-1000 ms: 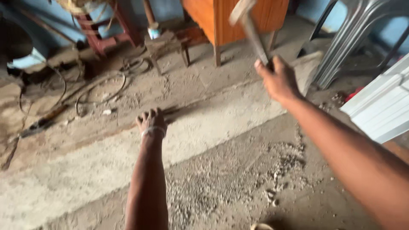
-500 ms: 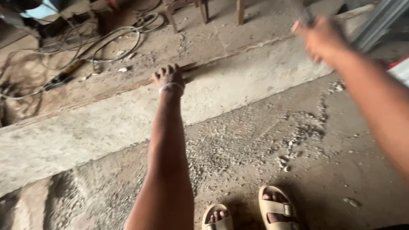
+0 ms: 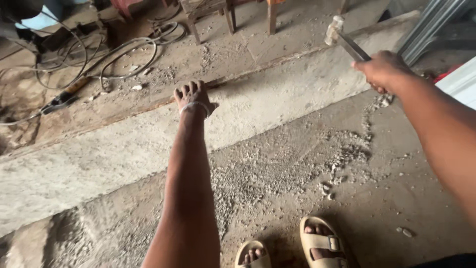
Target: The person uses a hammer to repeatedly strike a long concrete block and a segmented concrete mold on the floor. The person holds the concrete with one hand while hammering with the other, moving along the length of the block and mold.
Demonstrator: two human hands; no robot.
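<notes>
Dusty concrete floor (image 3: 277,164): right hand (image 3: 382,69) grips a hammer (image 3: 342,37); left hand (image 3: 192,97) (seemingly clenched) presses the ledge (image 3: 114,149).

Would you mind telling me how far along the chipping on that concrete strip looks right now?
Loose chips and grit already lie on the floor beside the concrete strip. In hand: the left hand presses at the strip's far edge, while the right hand holds a hammer raised. Most of the strip looks intact, so much seems left.

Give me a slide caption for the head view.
Left hand braced on a concrete slab, right hand raising a hammer.
</notes>
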